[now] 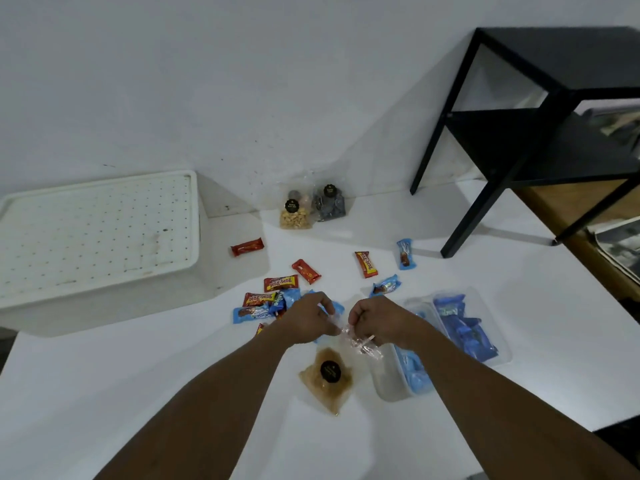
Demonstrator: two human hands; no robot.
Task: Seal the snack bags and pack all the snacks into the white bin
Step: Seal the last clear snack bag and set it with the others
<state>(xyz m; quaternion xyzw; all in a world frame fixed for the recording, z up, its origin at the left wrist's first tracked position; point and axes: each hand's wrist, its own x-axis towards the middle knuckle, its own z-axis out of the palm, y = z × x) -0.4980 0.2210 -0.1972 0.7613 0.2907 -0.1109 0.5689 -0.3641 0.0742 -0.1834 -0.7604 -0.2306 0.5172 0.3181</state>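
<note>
Both hands meet near the middle of the frame, low over the white table. The left hand and the right hand each have their fingers closed on the crumpled clear top of the brown bag, pinching it between them. The bag's filled body, with a round black sticker, lies on the table just below the hands.

The white bin sits at the left of the frame, upside down, its dotted bottom facing up. None of the snacks are in it.

Loose bars are scattered above the hands: red bars and blue bars in a small heap touching each other left of centre, others lying apart farther up. One red bar lies near the bin's right edge.

At the back, against the wall, stand a nut bag and a dark bag, touching side by side.

To the right of the hands, two clear tubs hold blue packets. A black shelf stands in the upper right.
</note>
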